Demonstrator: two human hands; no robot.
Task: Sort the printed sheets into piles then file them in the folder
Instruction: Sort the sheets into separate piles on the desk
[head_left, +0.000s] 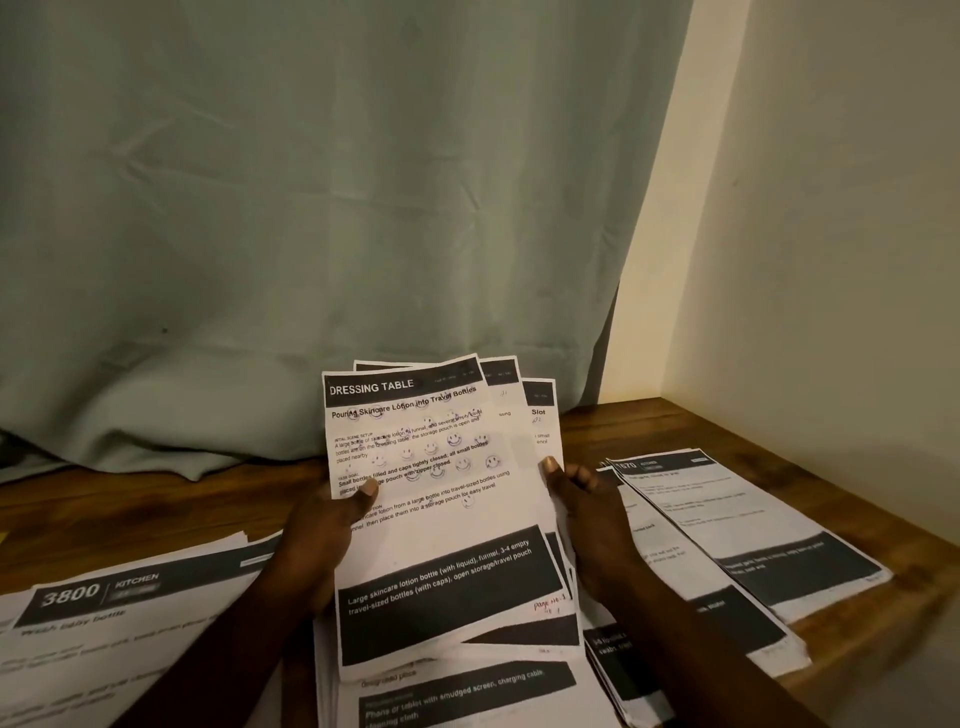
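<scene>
My left grip (322, 530) and right grip (587, 514) each clasp an edge of the fanned sheets (441, 467) held above the bench (649, 426), a kitchen pile (104, 623) lying at my left and a second pile (753, 519) at my right, so sorting seems midway and filing, with no folder in sight, is not yet begun.

One view only, from a wide-angle camera on the person's head, aimed forward and down. It sits close above the wooden table (649, 431) and faces the green curtain (311, 208) behind it, with a cream wall (831, 208) at right. The left hand (322, 525), right hand (592, 514) and fanned sheets (441, 467) fill the lower centre.
</scene>
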